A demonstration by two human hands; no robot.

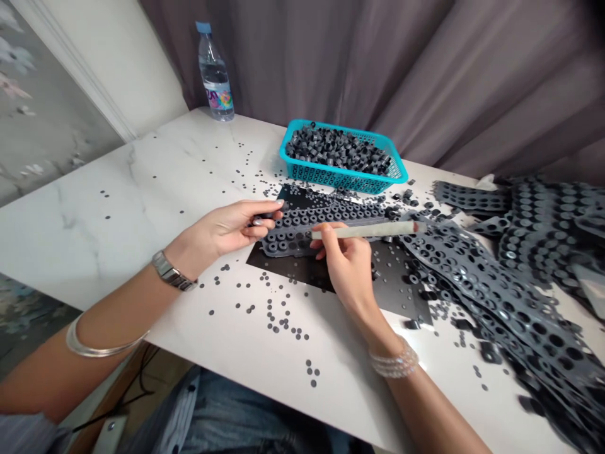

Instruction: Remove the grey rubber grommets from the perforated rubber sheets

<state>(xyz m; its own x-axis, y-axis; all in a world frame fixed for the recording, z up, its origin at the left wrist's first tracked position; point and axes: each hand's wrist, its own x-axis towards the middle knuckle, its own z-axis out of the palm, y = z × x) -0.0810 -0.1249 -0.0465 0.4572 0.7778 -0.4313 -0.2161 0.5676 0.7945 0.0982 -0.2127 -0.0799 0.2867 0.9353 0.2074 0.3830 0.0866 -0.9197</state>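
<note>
My right hand (350, 261) has its fingers wrapped around 1 pale stick (373, 230), slim and plain, its long axis running left to right, its reddish-brown end pointing right, away from my fingers. Below it lies a dark gray strip (302, 217), studded with rows of raised rings, stretching rightward from my left hand (224, 228). Those fingers curl narrowly at its left end; I cannot tell whether they grip it.

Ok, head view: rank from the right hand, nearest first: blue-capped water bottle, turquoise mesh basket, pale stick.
1. Pale stick: in the right hand's grip.
2. Turquoise mesh basket: beyond the hand, roughly straight ahead.
3. Blue-capped water bottle: farther back, to the left.
</note>
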